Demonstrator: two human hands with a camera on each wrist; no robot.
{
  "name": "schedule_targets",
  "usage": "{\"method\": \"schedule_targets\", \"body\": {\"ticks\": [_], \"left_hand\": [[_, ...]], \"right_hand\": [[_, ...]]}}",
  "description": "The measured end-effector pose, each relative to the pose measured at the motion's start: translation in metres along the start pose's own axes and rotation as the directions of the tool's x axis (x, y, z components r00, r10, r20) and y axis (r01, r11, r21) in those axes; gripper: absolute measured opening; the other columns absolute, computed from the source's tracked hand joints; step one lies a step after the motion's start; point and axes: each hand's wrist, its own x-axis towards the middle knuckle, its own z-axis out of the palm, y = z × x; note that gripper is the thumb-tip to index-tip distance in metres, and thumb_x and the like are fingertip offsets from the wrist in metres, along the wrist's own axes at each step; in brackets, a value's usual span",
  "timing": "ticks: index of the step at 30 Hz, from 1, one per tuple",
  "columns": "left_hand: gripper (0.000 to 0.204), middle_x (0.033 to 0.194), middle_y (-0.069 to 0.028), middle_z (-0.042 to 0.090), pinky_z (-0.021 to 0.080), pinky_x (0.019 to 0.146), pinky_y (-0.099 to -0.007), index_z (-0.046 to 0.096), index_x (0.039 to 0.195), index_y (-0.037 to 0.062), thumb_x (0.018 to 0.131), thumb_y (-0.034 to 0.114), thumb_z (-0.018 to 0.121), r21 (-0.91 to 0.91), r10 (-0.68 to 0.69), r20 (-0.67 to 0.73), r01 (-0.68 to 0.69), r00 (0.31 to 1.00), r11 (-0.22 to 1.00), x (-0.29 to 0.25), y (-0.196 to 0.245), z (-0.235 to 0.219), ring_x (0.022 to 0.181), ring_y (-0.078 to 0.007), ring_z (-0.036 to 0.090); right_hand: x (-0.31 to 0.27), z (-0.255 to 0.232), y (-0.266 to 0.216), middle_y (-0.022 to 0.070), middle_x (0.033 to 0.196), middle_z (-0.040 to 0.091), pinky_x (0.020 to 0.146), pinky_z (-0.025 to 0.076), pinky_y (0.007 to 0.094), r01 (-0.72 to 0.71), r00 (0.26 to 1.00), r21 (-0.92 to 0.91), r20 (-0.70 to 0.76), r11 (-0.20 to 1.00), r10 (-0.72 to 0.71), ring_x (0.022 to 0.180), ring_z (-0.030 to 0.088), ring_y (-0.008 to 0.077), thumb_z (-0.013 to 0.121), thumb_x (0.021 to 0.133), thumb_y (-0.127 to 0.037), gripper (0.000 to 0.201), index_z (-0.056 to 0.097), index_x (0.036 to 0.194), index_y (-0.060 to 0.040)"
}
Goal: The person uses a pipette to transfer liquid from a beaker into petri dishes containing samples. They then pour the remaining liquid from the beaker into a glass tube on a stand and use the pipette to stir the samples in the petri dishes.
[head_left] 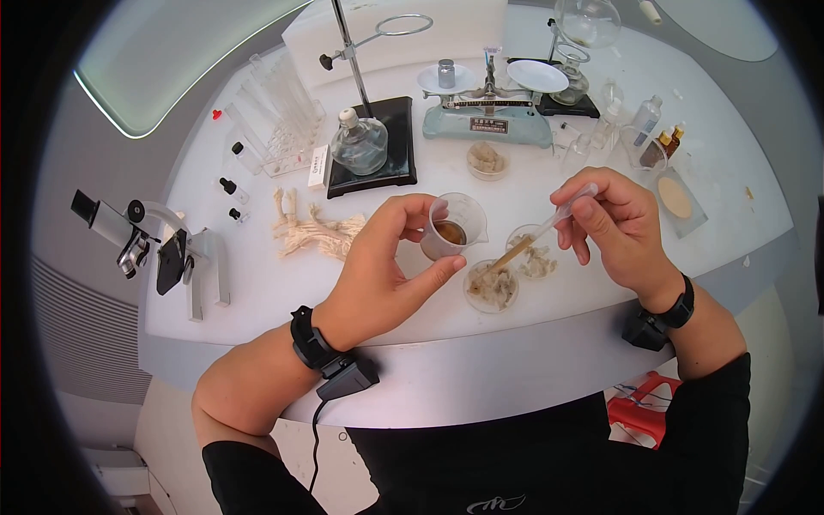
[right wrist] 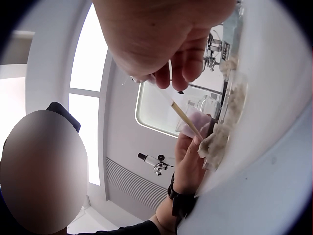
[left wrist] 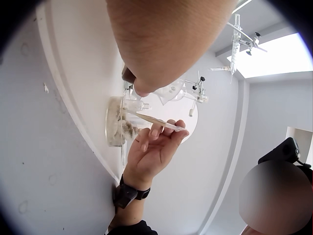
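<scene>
My left hand [head_left: 390, 270] grips a small clear plastic beaker [head_left: 457, 225] with brown liquid in its bottom, thumb and fingers around its wall. In my right hand [head_left: 620, 227] a plastic dropper [head_left: 536, 230] is pinched by its bulb, slanting down to the left. Brownish liquid fills the lower part of its stem. The dropper's tip is right at the pale fibrous clump in the near petri dish [head_left: 492, 287]. Behind that dish lies a second petri dish [head_left: 534, 252] with similar fluff. The right wrist view shows the tip against the clump [right wrist: 215, 144].
A third dish [head_left: 487, 160] stands before the balance [head_left: 487, 116]. Left are a microscope [head_left: 163, 245], cotton rope [head_left: 313, 230], a test tube rack [head_left: 292, 146] and a ring stand with a glass burner [head_left: 359, 144]. Bottles [head_left: 648, 116] and glassware stand at right.
</scene>
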Motion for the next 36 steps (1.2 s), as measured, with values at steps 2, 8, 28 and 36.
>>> {"method": "schedule_targets", "body": {"ticks": [2,8,28,36], "left_hand": [[0.059,0.141,-0.0100,0.069,0.055,0.113,-0.0387,0.060,0.149,0.0022,0.100,0.014,0.090,0.013,0.005,0.000,-0.005,1.000,1.000,-0.0001,-0.0002,0.0000,0.127,-0.0200,0.071],[0.059,0.141,-0.0102,0.068,0.055,0.113,-0.0381,0.061,0.149,0.0023,0.100,0.014,0.090,0.016,-0.003,0.001,0.003,1.000,1.000,0.0000,0.0009,-0.0005,0.129,-0.0194,0.070],[0.058,0.142,-0.0106,0.067,0.055,0.113,-0.0381,0.060,0.149,0.0019,0.100,0.010,0.090,-0.013,0.001,0.008,-0.001,1.000,1.000,0.0007,0.0006,-0.0003,0.129,-0.0195,0.070],[0.058,0.142,-0.0104,0.067,0.055,0.112,-0.0379,0.060,0.149,0.0018,0.099,0.009,0.090,-0.002,0.005,0.000,-0.005,1.000,1.000,0.0002,0.0005,0.0002,0.128,-0.0193,0.070]], "right_hand": [[0.0001,-0.0006,0.0006,0.0058,0.099,0.077,0.058,0.053,0.0201,0.013,1.000,-0.005,-0.001,1.000,-0.013,0.081,0.072,0.0072,0.065,0.120,-0.020,0.024,0.076,0.126,0.0005],[-0.0003,-0.0004,0.0009,0.0054,0.098,0.077,0.057,0.053,0.0203,0.042,0.999,-0.033,-0.032,0.999,-0.043,0.079,0.071,0.0070,0.067,0.119,-0.018,0.022,0.077,0.123,0.0004],[-0.0037,-0.0013,-0.0077,0.0073,0.098,0.079,0.058,0.053,0.0209,0.149,0.987,-0.166,-0.030,0.975,-0.156,0.080,0.074,0.0089,0.072,0.115,-0.012,0.017,0.082,0.117,0.0011],[-0.0048,-0.0012,-0.0070,0.0083,0.099,0.079,0.058,0.053,0.0209,0.208,0.977,-0.169,-0.020,0.963,-0.214,0.080,0.076,0.0101,0.072,0.115,-0.010,0.015,0.082,0.118,0.0005]]}}
